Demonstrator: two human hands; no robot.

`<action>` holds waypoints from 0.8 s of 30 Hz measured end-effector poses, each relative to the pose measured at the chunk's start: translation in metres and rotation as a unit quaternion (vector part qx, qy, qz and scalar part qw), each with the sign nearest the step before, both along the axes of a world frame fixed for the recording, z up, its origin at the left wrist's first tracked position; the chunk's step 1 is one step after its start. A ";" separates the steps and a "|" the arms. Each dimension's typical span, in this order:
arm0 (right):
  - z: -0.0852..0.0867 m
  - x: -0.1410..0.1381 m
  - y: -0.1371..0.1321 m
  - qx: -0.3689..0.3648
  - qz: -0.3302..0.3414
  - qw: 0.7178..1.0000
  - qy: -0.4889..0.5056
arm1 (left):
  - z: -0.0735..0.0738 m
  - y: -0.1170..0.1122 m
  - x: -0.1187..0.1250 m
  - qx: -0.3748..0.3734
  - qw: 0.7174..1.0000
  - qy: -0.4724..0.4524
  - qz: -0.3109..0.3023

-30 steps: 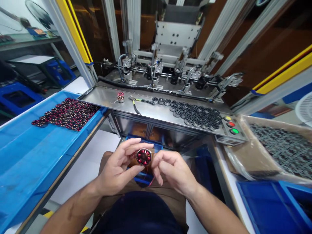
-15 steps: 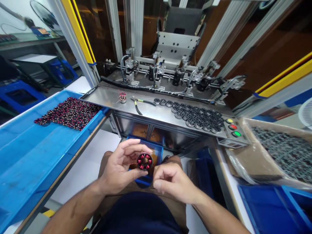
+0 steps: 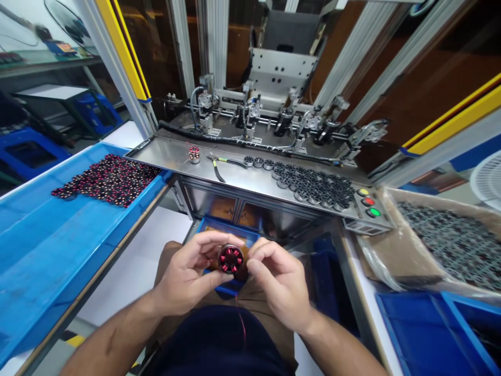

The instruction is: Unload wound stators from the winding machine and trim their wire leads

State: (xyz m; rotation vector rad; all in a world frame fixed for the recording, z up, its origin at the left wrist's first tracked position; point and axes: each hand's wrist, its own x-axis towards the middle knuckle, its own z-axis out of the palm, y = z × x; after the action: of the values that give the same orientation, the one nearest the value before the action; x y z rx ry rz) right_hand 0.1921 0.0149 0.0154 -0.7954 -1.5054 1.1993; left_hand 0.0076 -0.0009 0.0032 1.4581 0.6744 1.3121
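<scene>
The left hand (image 3: 190, 266) grips a red-wound stator (image 3: 230, 259) between thumb and fingers, above the lap. Just beside it, the right hand (image 3: 284, 282) curls, thumb and forefinger nearly meeting; whether they pinch anything, I cannot tell. Beyond, dark stators (image 3: 317, 184) crowd the metal worktop's (image 3: 250, 180) right end.

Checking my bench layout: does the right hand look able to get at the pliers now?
Likely yes: the pliers lie uncovered on the metal shelf, ahead and left of the right hand, with nothing seen blocking.
</scene>
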 end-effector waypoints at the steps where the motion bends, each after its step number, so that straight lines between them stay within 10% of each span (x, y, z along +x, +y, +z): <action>1: -0.002 0.000 -0.001 0.003 -0.003 1.000 0.009 | 0.001 0.000 -0.001 -0.018 1.000 -0.010 -0.008; 11: -0.013 -0.004 -0.011 0.023 -0.023 0.999 -0.002 | -0.008 0.007 0.011 -0.179 0.972 -0.144 -0.048; 24: -0.019 -0.015 -0.007 -0.069 0.053 0.991 0.102 | -0.010 0.000 0.006 0.164 0.963 0.122 0.176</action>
State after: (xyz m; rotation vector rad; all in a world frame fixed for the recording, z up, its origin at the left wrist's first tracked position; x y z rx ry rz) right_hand 0.1772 0.0079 -0.0041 -0.6666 -1.3206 1.4316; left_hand 0.0140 -0.0005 -0.0067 1.8501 0.9455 1.5867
